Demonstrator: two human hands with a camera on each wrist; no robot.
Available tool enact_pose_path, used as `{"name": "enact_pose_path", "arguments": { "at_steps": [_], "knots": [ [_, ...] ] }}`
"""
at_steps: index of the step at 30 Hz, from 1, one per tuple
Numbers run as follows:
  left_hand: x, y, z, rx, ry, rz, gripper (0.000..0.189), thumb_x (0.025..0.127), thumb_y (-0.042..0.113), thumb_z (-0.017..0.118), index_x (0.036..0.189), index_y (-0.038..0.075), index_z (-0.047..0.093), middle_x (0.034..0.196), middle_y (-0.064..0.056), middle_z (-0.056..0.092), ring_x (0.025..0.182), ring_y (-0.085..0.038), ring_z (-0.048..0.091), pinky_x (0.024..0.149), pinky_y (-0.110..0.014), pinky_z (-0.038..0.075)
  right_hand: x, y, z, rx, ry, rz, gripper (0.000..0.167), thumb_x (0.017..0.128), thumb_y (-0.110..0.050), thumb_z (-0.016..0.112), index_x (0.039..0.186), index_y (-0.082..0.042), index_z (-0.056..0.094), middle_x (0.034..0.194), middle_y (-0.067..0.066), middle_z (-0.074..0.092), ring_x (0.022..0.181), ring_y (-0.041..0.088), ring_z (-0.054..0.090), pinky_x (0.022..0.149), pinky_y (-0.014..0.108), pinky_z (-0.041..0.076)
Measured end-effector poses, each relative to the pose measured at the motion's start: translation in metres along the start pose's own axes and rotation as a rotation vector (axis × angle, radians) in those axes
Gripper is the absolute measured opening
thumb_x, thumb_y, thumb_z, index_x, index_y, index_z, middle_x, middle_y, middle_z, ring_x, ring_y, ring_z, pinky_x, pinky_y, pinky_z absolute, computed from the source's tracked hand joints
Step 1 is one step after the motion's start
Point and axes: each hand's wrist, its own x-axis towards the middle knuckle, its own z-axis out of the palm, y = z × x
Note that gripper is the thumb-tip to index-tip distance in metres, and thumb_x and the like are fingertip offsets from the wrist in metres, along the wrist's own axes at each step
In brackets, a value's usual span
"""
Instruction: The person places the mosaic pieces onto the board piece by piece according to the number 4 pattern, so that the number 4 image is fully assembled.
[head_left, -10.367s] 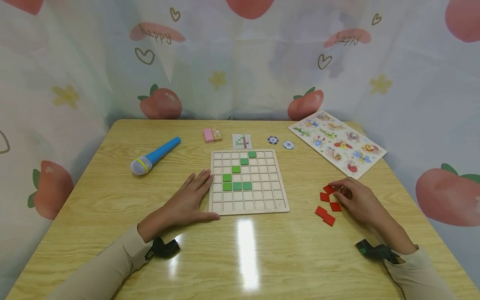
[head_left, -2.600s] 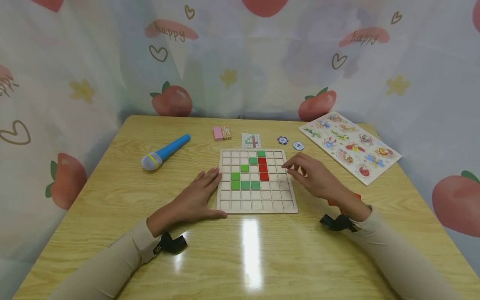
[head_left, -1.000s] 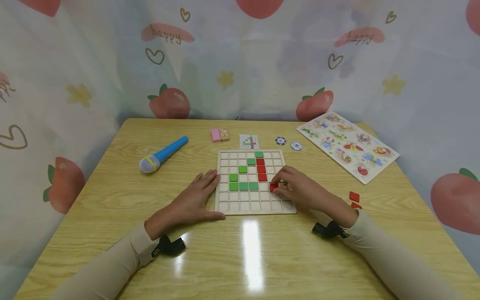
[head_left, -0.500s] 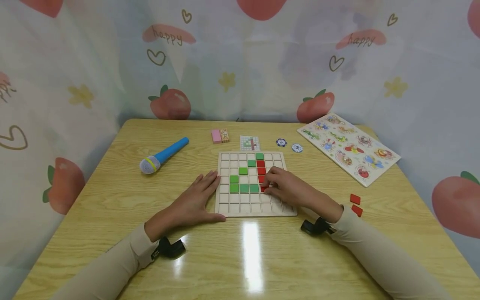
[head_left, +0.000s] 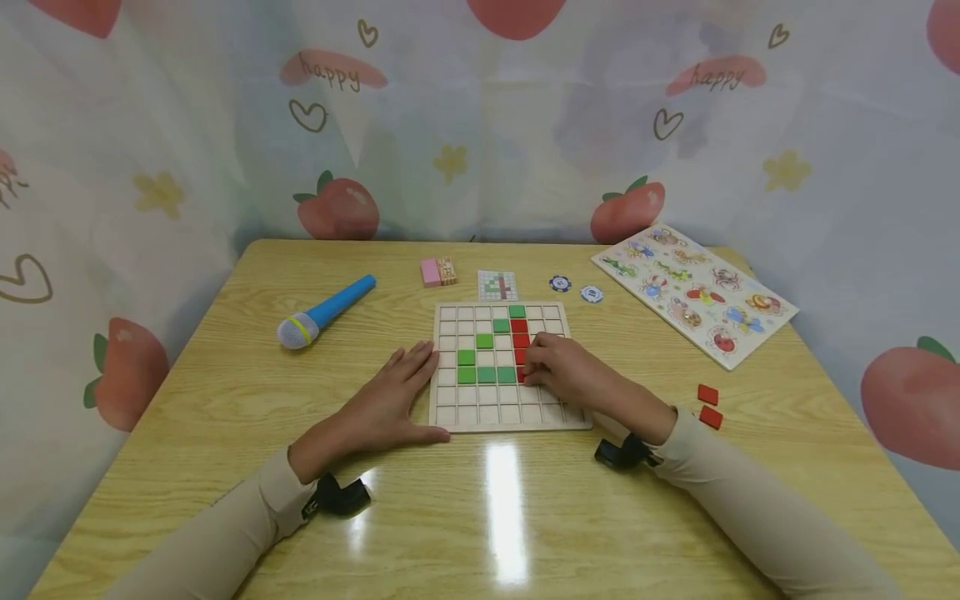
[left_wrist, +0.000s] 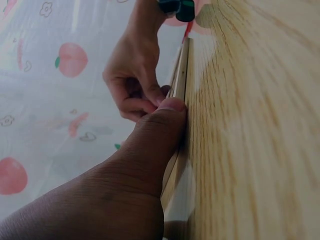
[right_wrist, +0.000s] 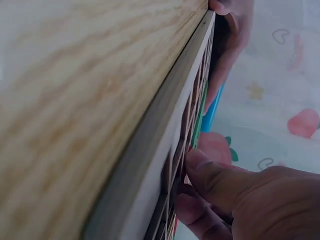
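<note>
A wooden grid board lies on the table with several green tiles in its cells. Red tiles stand in a column right of them. My right hand holds the lowest red tile of that column between thumb and curled fingers, at a cell beside the green row; the fingers partly cover it. In the right wrist view my thumb touches the tile at the board's surface. My left hand rests along the board's left edge, fingers straight and thumb at the near corner.
Two loose red tiles lie right of the board. Behind it are a pattern card, a pink box and two poker chips. A toy microphone lies left, an insect puzzle board at the back right.
Red tiles have gone from the table's right side into a column on the board. Over the last second my right hand has moved left with one to the column's bottom. The left hand stays.
</note>
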Motion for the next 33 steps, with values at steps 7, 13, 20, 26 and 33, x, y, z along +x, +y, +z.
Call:
{"name": "enact_pose_path", "arguments": {
  "at_steps": [7, 13, 20, 26, 33],
  "knots": [
    [0.0, 0.003, -0.001, -0.019, -0.015, -0.011, 0.13, 0.082, 0.08, 0.074, 0.172, 0.008, 0.014, 0.182, -0.008, 0.008, 0.17, -0.027, 0.006, 0.14, -0.051, 0.007, -0.045, 0.009, -0.028, 0.014, 0.119, -0.033, 0.017, 0.102, -0.008, 0.071, 0.117, -0.015, 0.077, 0.119, -0.001, 0.068, 0.094, 0.009, 0.064, 0.079, 0.029, 0.062],
    [0.0, 0.003, -0.002, -0.019, -0.005, -0.011, 0.129, 0.082, 0.078, 0.076, 0.171, 0.006, 0.015, 0.182, -0.008, 0.009, 0.17, -0.026, 0.007, 0.14, -0.051, 0.008, -0.116, 0.045, -0.065, -0.019, 0.233, 0.007, 0.03, 0.1, 0.0, 0.071, 0.122, -0.02, 0.074, 0.108, -0.006, 0.068, 0.078, 0.0, 0.053, 0.061, 0.021, 0.049],
    [-0.002, 0.002, -0.005, -0.011, 0.0, 0.003, 0.129, 0.082, 0.079, 0.075, 0.171, 0.005, 0.017, 0.182, -0.011, 0.012, 0.17, -0.029, 0.01, 0.14, -0.054, 0.011, -0.191, 0.083, -0.065, 0.035, 0.126, 0.164, 0.038, 0.097, -0.002, 0.076, 0.131, -0.017, 0.07, 0.094, -0.011, 0.061, 0.076, -0.001, 0.056, 0.063, 0.019, 0.053],
    [-0.002, 0.001, -0.007, -0.01, 0.024, 0.018, 0.126, 0.083, 0.075, 0.078, 0.17, 0.004, 0.021, 0.181, -0.013, 0.015, 0.169, -0.031, 0.014, 0.139, -0.056, 0.013, -0.207, 0.094, -0.048, 0.076, 0.151, 0.119, 0.045, 0.095, -0.001, 0.078, 0.135, -0.02, 0.069, 0.103, -0.013, 0.06, 0.084, -0.001, 0.055, 0.067, 0.016, 0.051],
    [-0.001, 0.002, -0.003, -0.023, 0.012, 0.024, 0.126, 0.083, 0.076, 0.076, 0.171, 0.004, 0.02, 0.181, -0.013, 0.013, 0.17, -0.031, 0.012, 0.139, -0.056, 0.011, -0.209, 0.094, -0.044, 0.016, 0.189, 0.094, 0.042, 0.091, 0.003, 0.079, 0.124, -0.023, 0.072, 0.1, -0.016, 0.057, 0.079, -0.005, 0.05, 0.064, 0.012, 0.045]
  ]
}}
